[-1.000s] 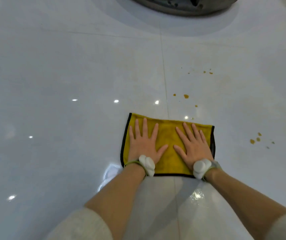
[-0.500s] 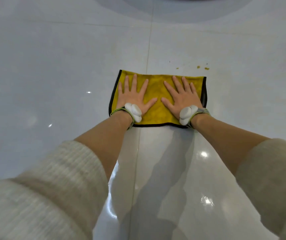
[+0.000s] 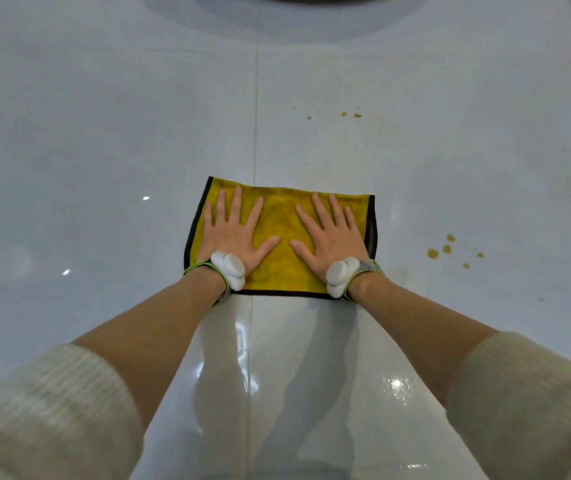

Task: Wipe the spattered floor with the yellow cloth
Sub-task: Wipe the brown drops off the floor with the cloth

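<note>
Both hands, left hand [image 3: 234, 233] and right hand [image 3: 333, 235], flat, fingers spread on yellow cloth [image 3: 282, 251]; nearest spatter [image 3: 445, 249] lies right, right hand closer.

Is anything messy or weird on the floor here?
Yes. Brownish-yellow drops spot the white floor: one cluster right of the yellow cloth, a smaller cluster farther ahead. Neither touches the cloth, which lies flat under the left hand and right hand.
</note>
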### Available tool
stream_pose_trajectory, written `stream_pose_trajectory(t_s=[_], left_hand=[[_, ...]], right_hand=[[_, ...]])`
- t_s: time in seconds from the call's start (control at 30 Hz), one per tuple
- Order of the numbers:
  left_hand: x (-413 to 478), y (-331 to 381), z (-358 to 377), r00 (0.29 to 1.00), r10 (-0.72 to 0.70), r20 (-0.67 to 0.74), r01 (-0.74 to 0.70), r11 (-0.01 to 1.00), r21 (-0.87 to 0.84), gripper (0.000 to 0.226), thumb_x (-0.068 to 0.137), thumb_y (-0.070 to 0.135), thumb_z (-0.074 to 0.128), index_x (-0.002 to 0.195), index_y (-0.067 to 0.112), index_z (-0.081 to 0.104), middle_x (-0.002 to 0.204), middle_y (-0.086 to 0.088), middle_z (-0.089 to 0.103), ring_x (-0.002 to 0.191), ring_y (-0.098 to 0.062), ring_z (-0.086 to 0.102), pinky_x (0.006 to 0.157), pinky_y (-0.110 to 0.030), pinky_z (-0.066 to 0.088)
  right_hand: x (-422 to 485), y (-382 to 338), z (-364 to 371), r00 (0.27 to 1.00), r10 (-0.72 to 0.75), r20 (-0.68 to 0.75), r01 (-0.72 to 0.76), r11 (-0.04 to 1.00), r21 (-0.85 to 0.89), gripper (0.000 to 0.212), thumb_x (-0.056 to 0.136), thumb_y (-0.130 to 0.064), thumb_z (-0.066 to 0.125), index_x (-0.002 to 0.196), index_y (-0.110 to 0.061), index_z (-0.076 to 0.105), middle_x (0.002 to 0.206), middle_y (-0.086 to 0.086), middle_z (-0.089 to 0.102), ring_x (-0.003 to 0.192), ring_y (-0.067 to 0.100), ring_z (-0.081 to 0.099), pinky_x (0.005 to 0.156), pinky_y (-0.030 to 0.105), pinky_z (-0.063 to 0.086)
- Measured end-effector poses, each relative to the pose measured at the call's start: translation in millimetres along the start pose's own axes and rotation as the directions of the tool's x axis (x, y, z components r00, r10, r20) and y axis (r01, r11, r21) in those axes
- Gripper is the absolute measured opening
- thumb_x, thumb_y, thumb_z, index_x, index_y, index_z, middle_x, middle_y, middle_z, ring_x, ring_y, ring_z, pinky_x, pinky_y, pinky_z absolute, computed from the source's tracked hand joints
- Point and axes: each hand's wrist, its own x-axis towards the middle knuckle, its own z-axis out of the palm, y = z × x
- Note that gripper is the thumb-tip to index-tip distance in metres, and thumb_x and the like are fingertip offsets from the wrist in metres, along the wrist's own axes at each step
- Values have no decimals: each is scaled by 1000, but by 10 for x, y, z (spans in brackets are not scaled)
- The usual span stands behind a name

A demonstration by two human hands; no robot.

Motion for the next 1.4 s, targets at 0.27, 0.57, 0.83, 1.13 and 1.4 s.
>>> stream_pose_trajectory(t_s=[0.27,0.57,0.83,1.13,1.4], left_hand=[[-1110,533,106,998,68,6,-68,998,-18,90,83,80,0,155,26,4,162,-18,3,147,-44,-2,117,-60,7],[-1254,1128,130,992,123,31,-123,992,-10,92,82,81,-3,155,26,-2,161,-19,-5,146,-45,-10,117,-60,2],[-238,1463,70,999,37,7,-37,999,-32,89,82,80,0,154,28,-3,162,-18,-4,147,-44,-7,117,-60,1],[596,1491,12,1000,-14,10,15,999,-31,89,82,81,6,155,30,1,163,-15,-2,148,-41,-6,118,-58,1],[-402,1432,128,1000,3,-4,-3,999,-36,89,83,82,1,155,29,4,162,-16,-1,148,-40,-6,118,-57,3]], right_hand=[[-1282,-50,134,998,50,46,-51,999,8,73,90,-70,13,153,-33,6,162,2,3,149,30,-1,120,48,4],[-1785,385,224,998,69,15,-69,998,2,73,91,-69,11,153,-31,8,162,-1,3,149,27,-1,121,46,7],[-840,1156,101,996,90,-2,-90,996,18,74,89,-71,9,153,-33,8,162,-2,5,149,26,1,121,46,7],[-38,1506,29,998,67,-3,-67,998,3,70,91,-68,14,152,-36,7,162,0,5,149,28,1,120,48,6],[-941,1106,103,1000,15,26,-15,1000,-4,74,88,-72,7,153,-36,3,162,1,2,149,29,-4,119,48,4]])
